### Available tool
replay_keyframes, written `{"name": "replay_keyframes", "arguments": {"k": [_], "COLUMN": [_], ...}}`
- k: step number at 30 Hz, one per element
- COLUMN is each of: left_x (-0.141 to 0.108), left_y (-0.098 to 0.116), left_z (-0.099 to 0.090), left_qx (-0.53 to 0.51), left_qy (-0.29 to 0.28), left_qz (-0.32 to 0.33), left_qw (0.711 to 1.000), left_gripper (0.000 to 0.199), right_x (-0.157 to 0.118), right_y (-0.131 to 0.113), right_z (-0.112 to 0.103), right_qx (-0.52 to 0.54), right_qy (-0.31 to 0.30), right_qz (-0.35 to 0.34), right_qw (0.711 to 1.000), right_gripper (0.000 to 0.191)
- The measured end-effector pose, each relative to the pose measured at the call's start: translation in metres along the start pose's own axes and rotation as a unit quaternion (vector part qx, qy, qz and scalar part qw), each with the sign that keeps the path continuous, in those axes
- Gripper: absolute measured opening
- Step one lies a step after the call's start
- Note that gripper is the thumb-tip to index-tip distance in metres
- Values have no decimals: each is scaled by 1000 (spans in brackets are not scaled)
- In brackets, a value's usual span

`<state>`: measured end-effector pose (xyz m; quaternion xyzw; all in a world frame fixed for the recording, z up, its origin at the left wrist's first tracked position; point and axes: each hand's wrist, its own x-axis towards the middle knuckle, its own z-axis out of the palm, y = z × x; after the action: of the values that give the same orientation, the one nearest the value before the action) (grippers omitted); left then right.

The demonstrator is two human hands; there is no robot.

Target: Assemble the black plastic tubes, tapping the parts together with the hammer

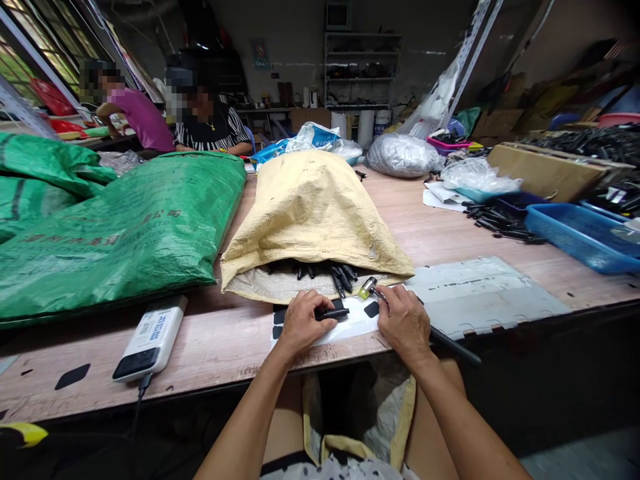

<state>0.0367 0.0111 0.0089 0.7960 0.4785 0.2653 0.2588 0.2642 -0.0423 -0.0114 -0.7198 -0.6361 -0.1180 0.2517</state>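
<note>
My left hand [305, 321] is closed around a slim black tube-shaped part [336, 313], which points to the right just above the table's front edge. In my right hand [406, 323] is a small hammer [367, 288] with a metal head and a yellow-green face; its black grip sticks out below the hand to the lower right. Under both hands lies a white sheet with black rounded patches [371, 309]. Right behind them a cream woven sack [320, 207] lies with its mouth towards me, and several black tube-shaped parts [343, 277] show in the opening.
Green woven sacks [150, 227] fill the left side, with a white power bank [151, 339] and its cable in front. A grey plate [480, 297], loose black parts [500, 223] and a blue basket [590, 233] are at right. Another open sack [407, 427] hangs at my lap. Two people sit beyond.
</note>
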Motion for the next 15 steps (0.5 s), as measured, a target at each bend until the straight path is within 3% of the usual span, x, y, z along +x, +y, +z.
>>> {"name": "replay_keyframes", "arguments": {"k": [3,5,9,12,15], "left_x": [-5,-16,-55,-86,-108], "left_y": [6,16,42,45,28], "left_z": [-7,-16,-20,6,51], "left_qx": [-40,-102,-199,-149,-15], "left_qy": [-10,-50,-237,-331,-330], "left_qz": [5,8,-18,-47,-116], "left_qw": [999,994,951,930,937], "left_gripper": [15,16,18,22,25], "right_x": [1,1,0,0,0], "right_y": [-1,-1,-2,-1,-1], "right_z": [-1,-1,-2,-1,0], "right_qx": [6,9,2,1,2], "right_qy": [-2,-4,-8,-9,-6], "right_qz": [-1,-3,1,3,5], "right_qw": [1000,1000,1000,1000,1000], "right_gripper": [26,26,26,26,26]}}
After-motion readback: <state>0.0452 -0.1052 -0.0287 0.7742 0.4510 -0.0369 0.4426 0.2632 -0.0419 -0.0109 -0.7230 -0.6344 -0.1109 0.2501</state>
